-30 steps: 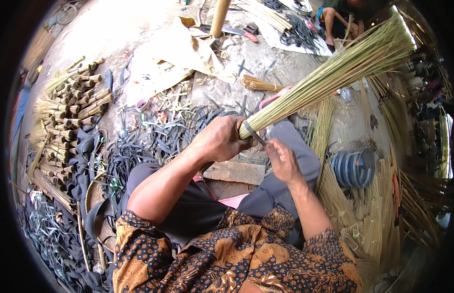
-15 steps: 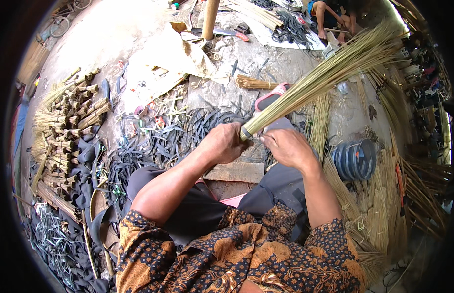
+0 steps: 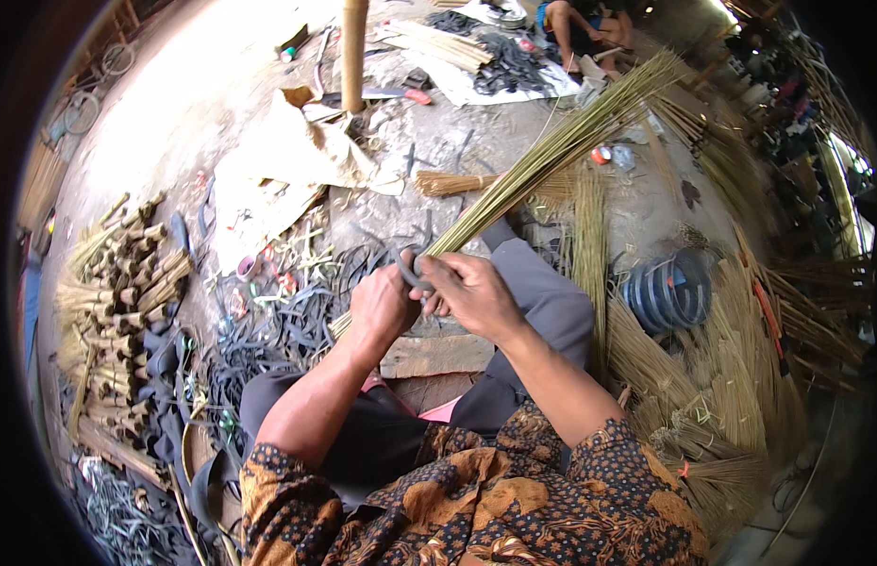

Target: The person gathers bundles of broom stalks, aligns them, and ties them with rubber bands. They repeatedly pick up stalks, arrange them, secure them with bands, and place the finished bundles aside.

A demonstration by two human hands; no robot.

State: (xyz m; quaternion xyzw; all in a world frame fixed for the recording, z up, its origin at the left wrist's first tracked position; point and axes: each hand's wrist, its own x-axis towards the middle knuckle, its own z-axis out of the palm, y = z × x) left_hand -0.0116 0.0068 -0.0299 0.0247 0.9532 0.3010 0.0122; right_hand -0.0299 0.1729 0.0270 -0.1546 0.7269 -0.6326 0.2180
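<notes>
We hold a long bundle of pale green-yellow palm-rib sticks (image 3: pixel 551 151) across our lap; its butt end sits at picture centre and its brush end fans out toward two o'clock. Our left hand (image 3: pixel 382 307) is clenched round the butt. Our right hand (image 3: pixel 471 297), just beside it, pinches a narrow dark rubber strip (image 3: pixel 412 274) that loops round the same end.

To bind well, we judge that the left hand should keep the sticks squeezed tight and level while the right pulls each turn of strip taut and lays it close against the one before, near the butt.

Below the hands lies a flat wooden block (image 3: pixel 438 354). At nine o'clock, dark rubber strips (image 3: pixel 268 340) litter the floor, with a stack of short bound stick bundles (image 3: pixel 117 302) beyond. At three o'clock stands a blue ribbed coil (image 3: pixel 669 288). At eleven o'clock lies crumpled brown paper sheeting (image 3: pixel 287 160); we see no legible labels or signs.
</notes>
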